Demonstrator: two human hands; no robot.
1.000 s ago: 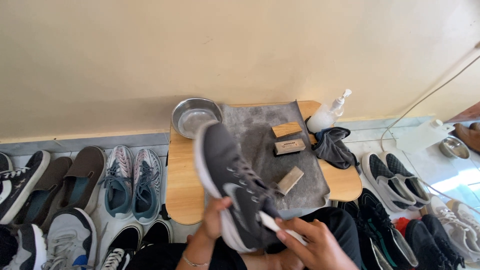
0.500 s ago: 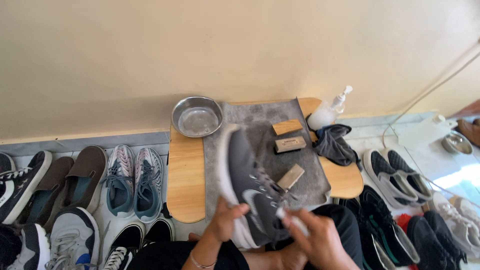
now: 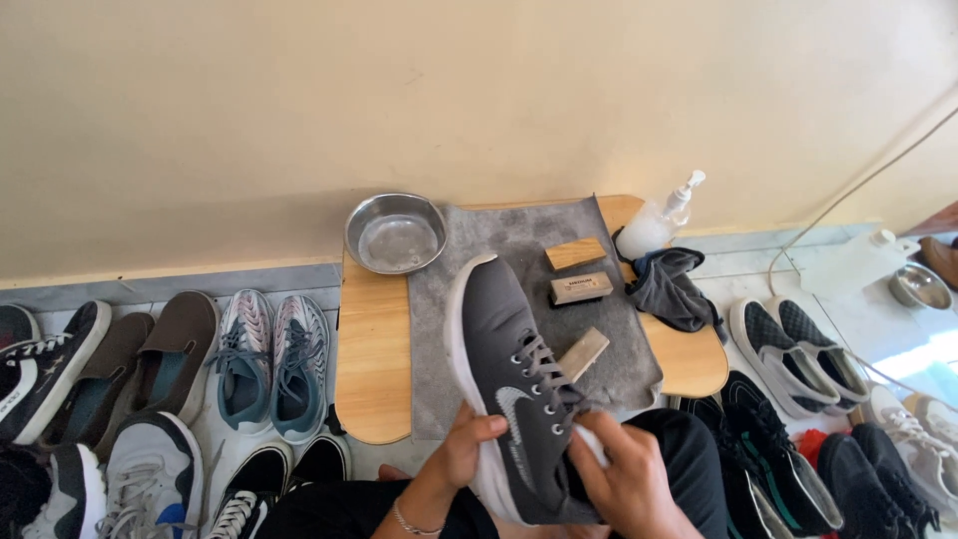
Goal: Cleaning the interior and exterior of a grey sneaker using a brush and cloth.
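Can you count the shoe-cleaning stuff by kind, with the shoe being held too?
Grey shoe, left hand: 1
White tool, right hand: 1
Wooden brushes: 3
Metal bowl: 1
Grey mat: 1
Pump bottle: 1
Dark cloth: 1
Total: 9

You have only one view: the head camera looks steeply down from near, facing the low wooden tabletop (image 3: 371, 349) and the cream wall (image 3: 479, 100) behind it.

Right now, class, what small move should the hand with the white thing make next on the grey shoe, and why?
Probably a short stroke along the laces: the right hand presses a white thing there, while the left hand steadies the shoe over the mat.
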